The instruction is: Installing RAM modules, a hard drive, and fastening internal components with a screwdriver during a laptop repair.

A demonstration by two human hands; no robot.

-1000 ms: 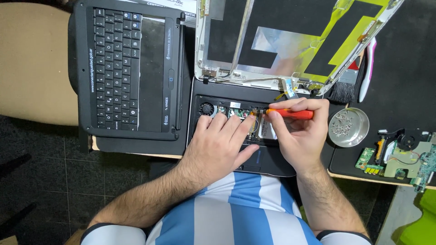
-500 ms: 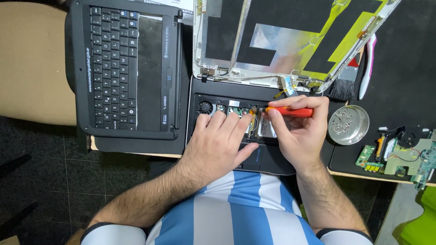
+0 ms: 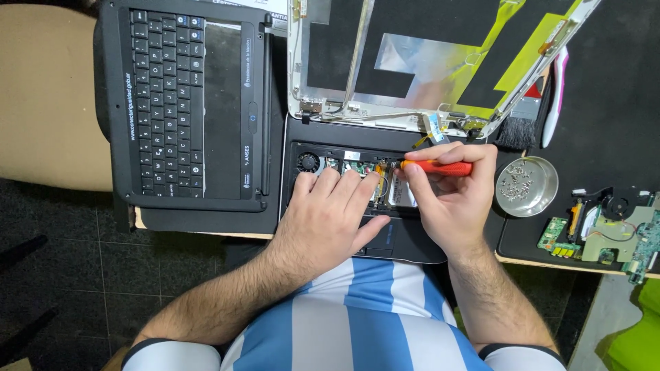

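An opened black laptop base (image 3: 323, 144) lies in front of me with its inner boards and a small fan (image 3: 309, 163) exposed. My left hand (image 3: 328, 220) rests flat on it, fingers spread over the boards. My right hand (image 3: 450, 199) grips an orange-handled screwdriver (image 3: 440, 167), held level, its tip pointing left into the base near my left fingertips. Behind the base the stripped screen lid (image 3: 419, 62) lies open, showing foil, black sheet and yellow tape.
A second black laptop part with keyboard (image 3: 172, 103) lies at the left. A round metal dish of screws (image 3: 526, 187), a brush (image 3: 521, 124), a white-pink tool (image 3: 554, 96) and loose circuit boards (image 3: 612, 230) sit at the right on a black mat. Table edge runs under my wrists.
Both hands stay on the laptop base; the screwdriver tip has shifted only slightly. The view has drifted a little.
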